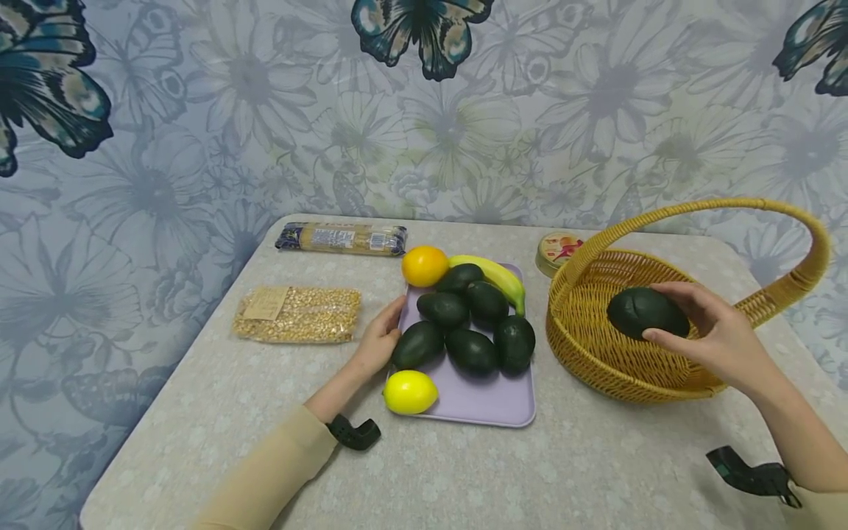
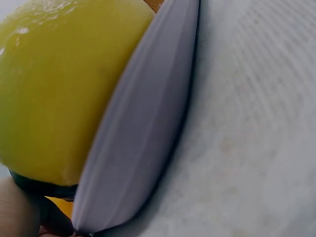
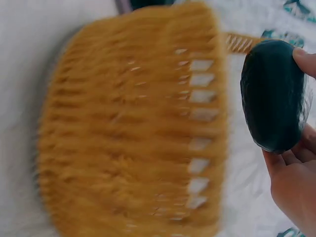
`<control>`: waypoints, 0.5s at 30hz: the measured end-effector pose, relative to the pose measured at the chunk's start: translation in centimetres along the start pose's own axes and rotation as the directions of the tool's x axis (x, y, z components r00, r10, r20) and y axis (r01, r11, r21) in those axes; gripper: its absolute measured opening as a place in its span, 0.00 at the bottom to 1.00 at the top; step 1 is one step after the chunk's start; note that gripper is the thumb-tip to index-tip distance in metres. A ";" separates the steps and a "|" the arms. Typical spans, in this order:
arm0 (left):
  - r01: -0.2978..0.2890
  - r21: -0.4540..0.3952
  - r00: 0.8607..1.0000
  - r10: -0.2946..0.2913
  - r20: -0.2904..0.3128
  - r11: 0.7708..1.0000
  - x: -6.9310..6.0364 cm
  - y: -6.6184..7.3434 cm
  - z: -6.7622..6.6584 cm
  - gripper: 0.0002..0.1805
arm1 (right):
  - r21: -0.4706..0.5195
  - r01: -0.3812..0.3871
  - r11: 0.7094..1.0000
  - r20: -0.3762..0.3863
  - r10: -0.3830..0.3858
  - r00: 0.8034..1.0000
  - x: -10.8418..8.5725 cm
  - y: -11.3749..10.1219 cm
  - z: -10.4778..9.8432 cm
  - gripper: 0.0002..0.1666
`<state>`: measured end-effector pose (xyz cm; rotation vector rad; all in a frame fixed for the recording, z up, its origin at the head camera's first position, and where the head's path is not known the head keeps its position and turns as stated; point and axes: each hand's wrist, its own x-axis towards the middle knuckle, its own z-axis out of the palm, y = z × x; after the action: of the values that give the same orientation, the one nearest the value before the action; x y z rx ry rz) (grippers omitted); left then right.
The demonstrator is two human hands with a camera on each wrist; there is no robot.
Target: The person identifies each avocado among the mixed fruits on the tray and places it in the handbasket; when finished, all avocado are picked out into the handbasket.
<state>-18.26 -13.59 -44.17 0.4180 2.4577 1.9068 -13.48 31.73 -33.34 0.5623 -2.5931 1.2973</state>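
Observation:
In the head view my right hand [image 1: 722, 340] grips a dark green avocado [image 1: 644, 313], thumb on one side and fingers on the other. It holds the fruit over the inside of a wicker basket [image 1: 575, 362]. The right wrist view has this avocado [image 3: 274, 96] beyond the basket's woven side [image 3: 123, 123]. My left hand [image 1: 380, 340] holds the left edge of a lilac tray [image 1: 486, 403], its fingers partly hidden. Several avocados [image 1: 472, 352] lie on the tray with a banana [image 1: 505, 281], an orange [image 1: 425, 266] and a lemon [image 1: 411, 391].
A bag of yellow kernels [image 1: 318, 315] lies left of the tray, with a long pasta-like package [image 1: 341, 238] behind it. A round tin [image 1: 555, 252] stands behind the basket's left side. The basket's tall handle [image 1: 715, 206] arches above it. A patterned wall backs the table.

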 end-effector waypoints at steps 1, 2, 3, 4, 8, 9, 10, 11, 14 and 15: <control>0.005 -0.004 1.000 -0.005 -0.011 1.000 0.1 -0.5 0.0 0.31 | -0.010 -0.036 0.999 0.010 0.036 0.999 -0.1 0.5 0.0 0.37; 0.001 -0.001 1.000 -0.001 -0.020 1.000 0.2 -0.7 0.1 0.31 | -0.022 -0.063 0.998 0.021 0.064 0.998 -0.1 1.0 0.0 0.36; -0.002 -0.001 1.000 0.002 -0.026 1.000 0.2 -0.9 0.1 0.31 | -0.034 -0.089 0.996 0.034 0.090 0.995 -0.2 1.4 0.0 0.35; -0.007 0.000 0.999 0.007 -0.032 1.000 0.2 -1.0 0.1 0.31 | -0.052 -0.106 0.993 0.051 0.108 0.993 -0.2 1.8 0.0 0.35; 0.010 -0.010 0.999 -0.010 -0.038 1.000 0.2 -1.0 0.1 0.31 | -0.136 -0.134 0.982 0.134 0.152 0.979 -0.3 3.2 0.4 0.33; 0.018 -0.010 0.999 -0.019 -0.036 1.000 0.1 -0.9 0.1 0.31 | -0.157 -0.136 0.978 0.158 0.161 0.974 -0.3 3.5 0.4 0.34; 0.028 -0.010 0.999 -0.029 -0.033 1.000 0.1 -0.8 0.1 0.31 | -0.175 -0.138 0.975 0.184 0.170 0.968 -0.3 3.8 0.5 0.34; 0.037 -0.017 0.999 -0.038 -0.029 0.999 0.1 -0.6 0.0 0.31 | -0.189 -0.139 0.972 0.205 0.178 0.963 -0.3 4.0 0.6 0.34; 0.051 -0.034 0.999 -0.052 -0.011 0.998 -0.1 0.4 -0.1 0.30 | -0.225 -0.130 0.966 0.248 0.185 0.951 -0.4 4.4 0.8 0.34; 0.052 -0.037 0.999 -0.052 -0.004 0.998 -0.2 0.8 -0.1 0.30 | -0.235 -0.124 0.964 0.257 0.185 0.949 -0.4 4.4 0.8 0.34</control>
<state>-17.93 -13.51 -43.39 0.3458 2.4075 1.9318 -14.98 33.57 -37.17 0.5432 -3.0159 1.0186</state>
